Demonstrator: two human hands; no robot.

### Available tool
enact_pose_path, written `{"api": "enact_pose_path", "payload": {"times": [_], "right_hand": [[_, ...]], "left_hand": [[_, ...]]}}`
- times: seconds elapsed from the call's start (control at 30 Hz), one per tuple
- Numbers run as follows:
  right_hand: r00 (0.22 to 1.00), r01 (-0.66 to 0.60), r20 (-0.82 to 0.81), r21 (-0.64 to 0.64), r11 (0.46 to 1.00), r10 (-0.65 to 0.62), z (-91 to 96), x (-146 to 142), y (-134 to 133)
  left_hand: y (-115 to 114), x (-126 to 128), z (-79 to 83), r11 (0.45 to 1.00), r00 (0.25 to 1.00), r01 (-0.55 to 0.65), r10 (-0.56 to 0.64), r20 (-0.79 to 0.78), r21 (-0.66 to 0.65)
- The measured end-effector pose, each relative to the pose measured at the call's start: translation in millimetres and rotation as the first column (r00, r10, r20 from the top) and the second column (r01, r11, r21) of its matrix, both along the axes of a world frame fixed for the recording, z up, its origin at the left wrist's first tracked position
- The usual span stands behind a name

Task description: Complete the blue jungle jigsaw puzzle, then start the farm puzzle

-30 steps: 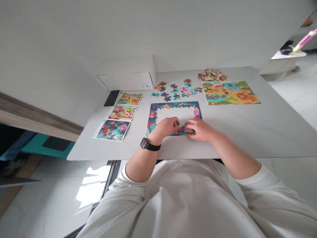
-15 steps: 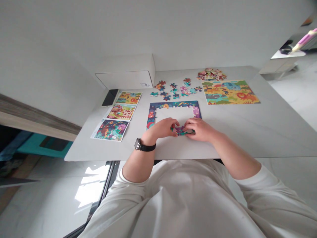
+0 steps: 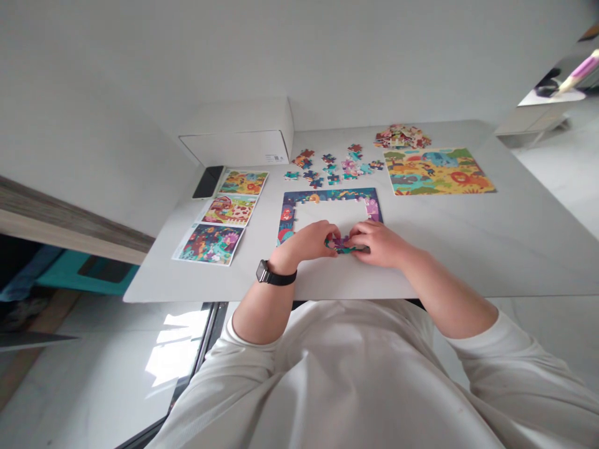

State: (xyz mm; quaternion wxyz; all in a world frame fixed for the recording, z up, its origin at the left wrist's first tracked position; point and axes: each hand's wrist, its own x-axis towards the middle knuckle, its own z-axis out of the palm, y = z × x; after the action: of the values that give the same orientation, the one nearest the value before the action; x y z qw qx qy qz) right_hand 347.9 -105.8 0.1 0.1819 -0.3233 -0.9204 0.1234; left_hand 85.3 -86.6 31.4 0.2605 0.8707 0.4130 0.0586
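Left hand (image 3: pixel 314 240) and right hand (image 3: pixel 382 244) both got curled fingers pinching the purple-and-green flat jigsaw strip (image 3: pixel 344 244) between them.

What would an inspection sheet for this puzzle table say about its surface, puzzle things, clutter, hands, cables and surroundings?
Surface: pale tabletop, flat.
Job's things: puzzle border around a white middle, lower edge partly hidden by hands; loose jigsaw pieces beyond it; piece heap; lion-and-elephant picture; sheet with three pictures.
Clutter: dark-screened phone beside the sheet; white box behind.
Hands: left hand, smartwatch on its wrist, and right hand, both at the border's lower edge; grip unclear.
Cables: nothing seen.
Surroundings: pale wall; sunlit floor; blurred objects far right.
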Motion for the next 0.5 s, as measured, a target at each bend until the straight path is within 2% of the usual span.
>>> {"api": "enact_pose_path", "payload": {"times": [0.3,0.5], "right_hand": [[1.000,0.007,0.012,-0.013,1.000,-0.007,3.9,-1.1,-1.7],[1.000,0.014,-0.018,-0.031,0.999,-0.014,-2.0,-1.2,1.2]], "left_hand": [[-1.7,7.5,-6.2,0.999,1.000,-0.006,0.006,-0.005,0.050],[-1.9,6.5,-2.1,1.000,1.000,0.004,-0.003,-0.013,0.029]]}}
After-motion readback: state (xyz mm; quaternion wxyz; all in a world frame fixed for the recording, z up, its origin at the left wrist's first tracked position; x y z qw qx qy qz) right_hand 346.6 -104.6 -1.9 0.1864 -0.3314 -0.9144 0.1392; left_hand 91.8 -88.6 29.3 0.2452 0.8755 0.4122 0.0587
